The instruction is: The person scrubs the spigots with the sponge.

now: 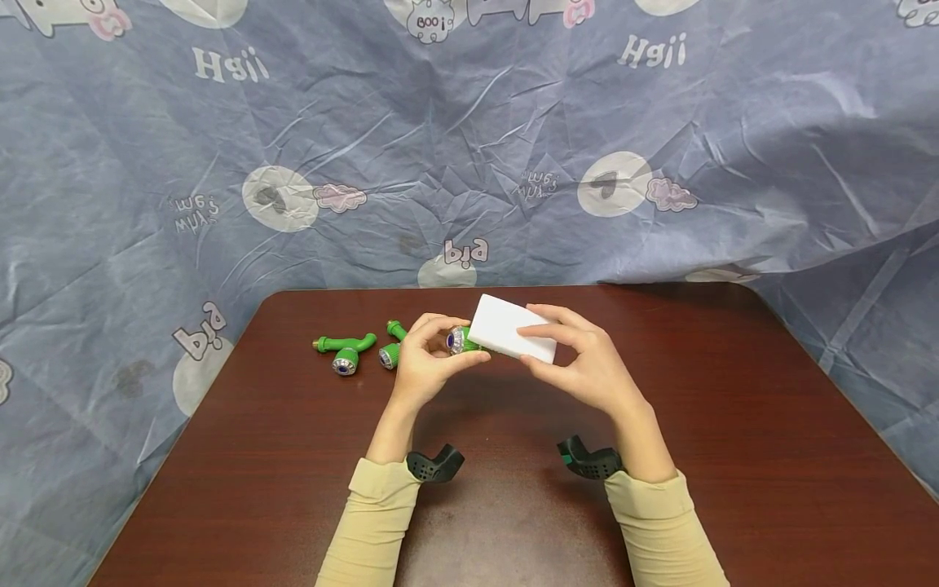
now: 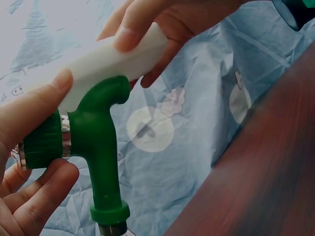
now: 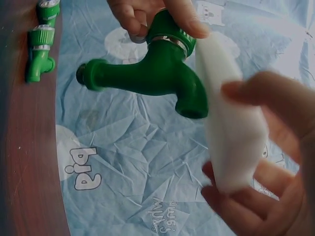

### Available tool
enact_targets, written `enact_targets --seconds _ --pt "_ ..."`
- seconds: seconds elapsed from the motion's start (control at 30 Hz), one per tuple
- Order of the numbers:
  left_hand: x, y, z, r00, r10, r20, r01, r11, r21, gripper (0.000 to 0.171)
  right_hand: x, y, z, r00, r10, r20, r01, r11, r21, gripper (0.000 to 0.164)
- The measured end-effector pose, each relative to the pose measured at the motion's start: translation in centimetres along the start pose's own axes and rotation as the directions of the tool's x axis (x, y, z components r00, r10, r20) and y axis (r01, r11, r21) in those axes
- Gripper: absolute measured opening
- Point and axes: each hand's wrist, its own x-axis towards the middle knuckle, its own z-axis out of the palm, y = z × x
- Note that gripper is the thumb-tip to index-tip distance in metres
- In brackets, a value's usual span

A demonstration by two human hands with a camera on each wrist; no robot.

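My left hand [image 1: 429, 359] grips a green water tap [image 2: 101, 132] by its ribbed knob, thumb on one side and fingers on the other. The tap is held up above the table, its threaded end pointing down in the left wrist view. In my right hand [image 1: 587, 359] is a white sponge block [image 1: 509, 328], pinched between thumb and fingers. The sponge [image 3: 229, 118] lies against the tap beside its spout; in the head view it covers most of the tap.
Two more green taps lie on the brown table [image 1: 293, 456]: one tap [image 1: 345, 350] to the left, another tap [image 1: 392, 352] partly hidden behind my left hand. A blue-grey printed cloth [image 1: 469, 147] hangs behind the table. Black straps [image 1: 436, 465] sit at both wrists.
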Motion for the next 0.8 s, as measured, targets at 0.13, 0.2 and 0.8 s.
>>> enact_targets --seconds 0.13,0.2,0.8 --pt "0.0 0.1 0.1 1.000 -0.022 0.003 0.023 0.999 -0.029 0.046 0.0 0.1 0.0 0.996 0.017 -0.087 -0.025 0.994 -0.102 0.031" --pt "0.0 0.3 0.1 0.999 -0.040 0.009 0.040 0.998 -0.047 0.047 0.0 0.1 0.0 0.991 0.025 -0.134 -0.040 0.993 -0.110 0.032" --pt "0.2 2.9 0.3 0.992 -0.053 -0.118 0.051 0.998 -0.025 0.040 0.1 -0.3 0.6 0.966 0.047 -0.253 -0.113 0.961 -0.254 0.029"
